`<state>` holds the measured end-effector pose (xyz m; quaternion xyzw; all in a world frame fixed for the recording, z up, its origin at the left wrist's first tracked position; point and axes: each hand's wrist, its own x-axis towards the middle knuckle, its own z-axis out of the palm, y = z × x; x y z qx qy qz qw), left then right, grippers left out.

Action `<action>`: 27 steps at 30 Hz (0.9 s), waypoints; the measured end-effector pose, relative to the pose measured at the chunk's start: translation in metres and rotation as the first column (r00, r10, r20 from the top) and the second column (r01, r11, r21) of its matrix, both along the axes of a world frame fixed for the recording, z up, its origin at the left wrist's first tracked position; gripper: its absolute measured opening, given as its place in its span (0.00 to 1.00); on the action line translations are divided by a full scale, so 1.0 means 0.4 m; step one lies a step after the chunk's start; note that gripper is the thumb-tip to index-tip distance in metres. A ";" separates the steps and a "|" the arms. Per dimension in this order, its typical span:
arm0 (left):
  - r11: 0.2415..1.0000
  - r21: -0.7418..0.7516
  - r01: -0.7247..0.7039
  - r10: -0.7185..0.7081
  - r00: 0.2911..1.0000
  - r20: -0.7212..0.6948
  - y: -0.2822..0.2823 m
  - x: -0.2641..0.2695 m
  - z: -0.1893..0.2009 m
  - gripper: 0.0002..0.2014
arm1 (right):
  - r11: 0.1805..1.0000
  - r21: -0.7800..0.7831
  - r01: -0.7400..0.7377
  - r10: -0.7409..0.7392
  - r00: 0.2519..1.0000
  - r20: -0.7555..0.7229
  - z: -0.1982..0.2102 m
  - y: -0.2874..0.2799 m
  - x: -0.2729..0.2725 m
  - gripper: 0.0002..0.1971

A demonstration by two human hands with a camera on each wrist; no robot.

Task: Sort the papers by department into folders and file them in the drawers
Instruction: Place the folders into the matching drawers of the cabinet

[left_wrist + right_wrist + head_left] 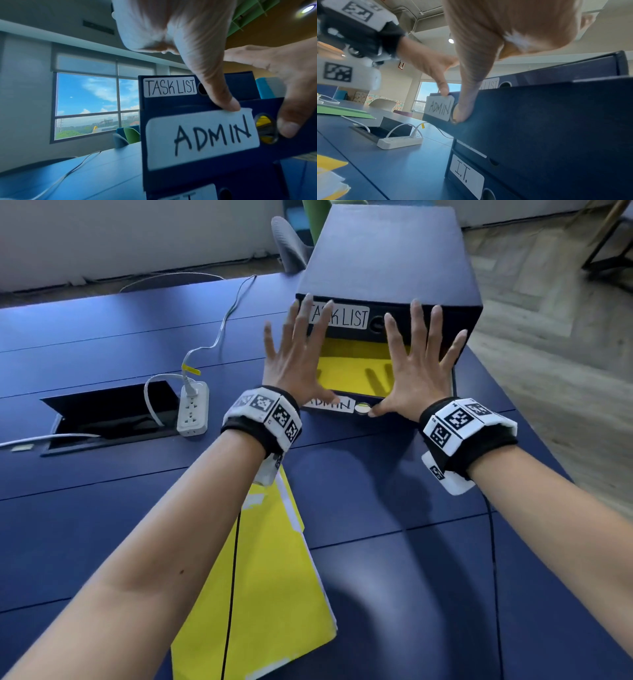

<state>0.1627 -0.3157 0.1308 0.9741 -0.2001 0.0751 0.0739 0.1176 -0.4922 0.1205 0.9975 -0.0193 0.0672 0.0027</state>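
I am holding both hands spread, fingers straight, over the ADMIN drawer (346, 405), which is standing partly pulled out of the cabinet (390, 258). My left hand (294, 354) is gripping nothing; its thumb tip is touching the top edge of the drawer front at the ADMIN label (202, 138). My right hand (416, 368) is likewise gripping nothing; its thumb tip is resting on the drawer front at the round finger hole (265, 129), just beside the label. A yellow folder (356, 368) is lying flat inside the drawer, visible between the two hands and through the hole. The TASK LIST drawer (339, 318) is sitting closed directly above, its front set back from the ADMIN front; my fingertips are reaching up to it. The I.T. drawer (467, 177) is sitting closed below. A second yellow folder (270, 577) with white sheets showing along its edge is lying on the table (428, 577) under my left forearm, near the cabinet but apart from it. A green folder (344, 111) is lying further left. The power strip (193, 409) and the open cable hatch (109, 412) are occupying the table to the left of the cabinet, apart from it. The table's right edge is running close beside the cabinet.
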 end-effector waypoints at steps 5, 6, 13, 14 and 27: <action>0.980 0.182 0.079 -0.083 0.996 0.013 -0.056 0.099 0.045 0.70 | 0.998 -0.051 0.041 -0.037 0.995 0.092 -0.003 -0.006 0.043 0.72; 0.976 0.199 0.084 -0.079 0.996 -0.034 -0.058 0.114 0.046 0.71 | 0.998 -0.049 0.038 -0.033 0.996 0.087 -0.005 -0.011 0.050 0.73; 0.991 0.108 0.078 -0.074 0.996 -0.040 -0.060 0.143 0.028 0.62 | 0.999 -0.027 0.040 -0.039 0.999 0.028 -0.010 -0.034 0.095 0.72; 0.993 0.094 0.073 -0.071 0.997 -0.025 -0.062 0.145 0.025 0.60 | 0.999 -0.027 0.045 -0.044 0.999 0.026 -0.010 -0.036 0.103 0.71; 0.998 -0.039 -0.048 0.055 0.980 0.191 -0.102 0.174 -0.047 0.40 | 0.992 -0.062 0.108 -0.076 0.917 0.392 -0.071 -0.045 0.152 0.53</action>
